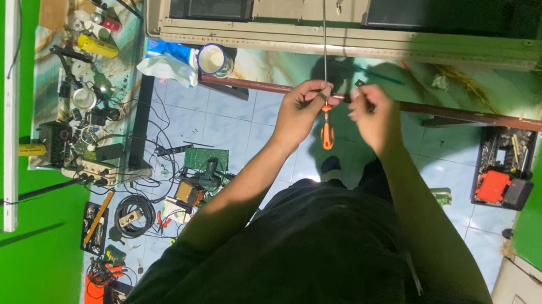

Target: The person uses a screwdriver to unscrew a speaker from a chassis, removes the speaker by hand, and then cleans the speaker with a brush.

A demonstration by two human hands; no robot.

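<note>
Left hand (303, 106) and right hand (372, 112) raised side by side over the near edge of the marbled worktop (475, 88), close together but not touching. Left fingers pinched around a long thin metal rod (325, 29); orange-handled cutters (326, 129) hanging just below that grip, held or merely dangling impossible to tell. Right fingers closed on a small dark piece (359, 93) at the rod's lower end; too small to identify. Rod's long axis running up and away from the hands, slightly tilted left, its far tip over the opened grey appliance casing (355, 11) lying across the worktop. Left hand the nearer one to the rod's shaft, right hand at its end. Brown pipe (470, 117) lying along the worktop edge, right beneath both hands.

Containers: white cup with blue rim (213, 60) left of the hands, contents unclear; black box (504, 167) at the right edge holding an orange block and a dark one. Cluttered side table (84, 97) at far left with bottles, tins and wiring; cables and circuit boards on the tiled floor (218, 113) below.
</note>
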